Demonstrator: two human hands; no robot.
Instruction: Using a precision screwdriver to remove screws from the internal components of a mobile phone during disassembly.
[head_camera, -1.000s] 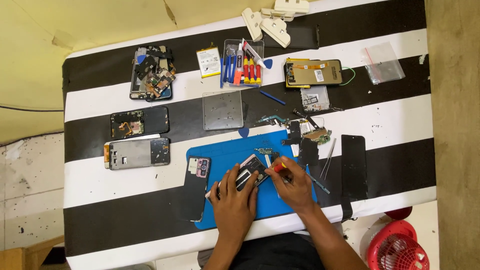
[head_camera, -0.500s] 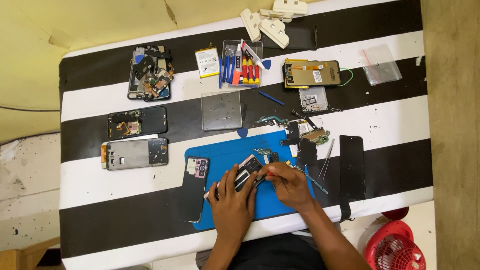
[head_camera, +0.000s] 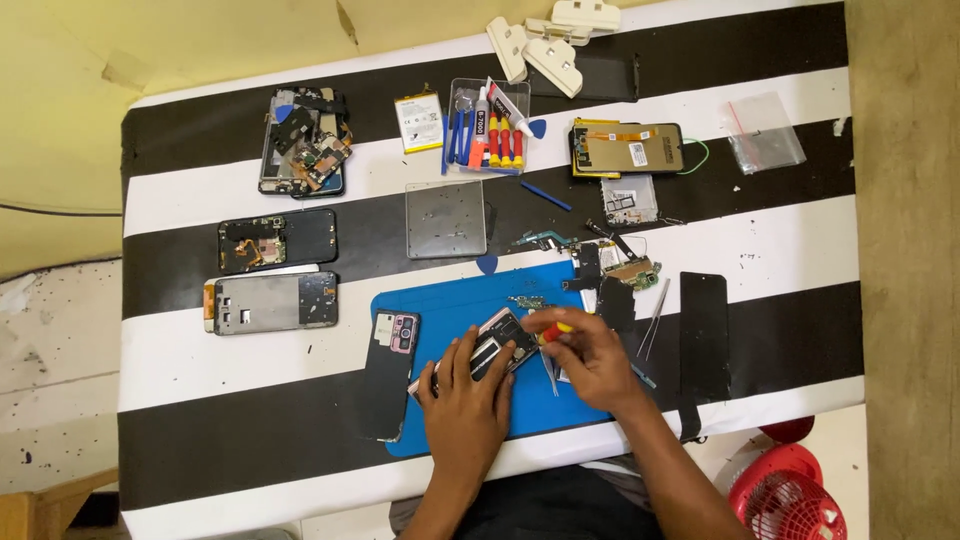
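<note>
An opened phone (head_camera: 497, 341) lies tilted on the blue work mat (head_camera: 450, 302). My left hand (head_camera: 468, 398) lies flat over its lower end and presses it onto the mat. My right hand (head_camera: 590, 352) grips a small screwdriver with a red and yellow handle (head_camera: 552, 331), its tip at the phone's upper right corner. Tweezers (head_camera: 551, 372) lie partly under my right hand. A dark phone back cover (head_camera: 391, 372) rests at the mat's left edge.
On the black and white striped table (head_camera: 780, 250) lie several dismantled phones (head_camera: 303, 140), a grey metal plate (head_camera: 446, 219), a clear tray of tools (head_camera: 487, 128), a black panel (head_camera: 704, 335) and loose boards (head_camera: 625, 268). A red fan (head_camera: 790, 495) stands on the floor at lower right.
My right hand with the screwdriver has shifted slightly left toward the phone's corner. My left hand stays on the phone.
</note>
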